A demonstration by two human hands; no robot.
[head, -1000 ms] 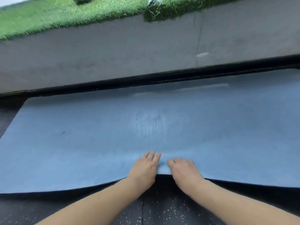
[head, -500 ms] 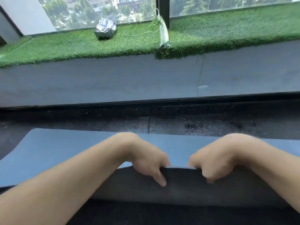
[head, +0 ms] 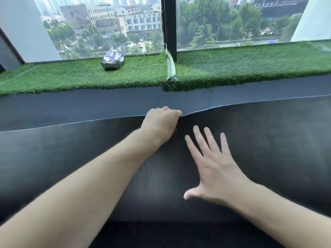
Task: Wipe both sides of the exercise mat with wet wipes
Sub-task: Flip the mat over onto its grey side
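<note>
Along the far edge of the exercise mat (head: 268, 140), your left hand (head: 161, 120) was curled over the rim, fingers wrapped round the thin edge and gripping it, with the dark underside turned up toward you. The mat filled the lower half of the view, its lifted edge running as a pale line from left to right, just in front of the dark step below the artificial grass ledge (head: 250, 65). Your right hand (head: 213, 169) was spread wide, fingers straight and apart, holding nothing; the blur made it hard to tell whether the palm lay flat on the dark face or hovered just above it.

By the look of it, you were midway through flipping the mat to reach its second side. To do that well, you needed to carry the gripped edge all the way over in one sweep and let the flat right palm smooth the sheet down so no fold got trapped. One hand at the middle let the ends sag, so a wider hold would have kept the edge straighter.

A crumpled wet wipes pack (head: 112, 60) sat on the grass ledge, well apart from both hands; neither hand held a wipe.
</note>
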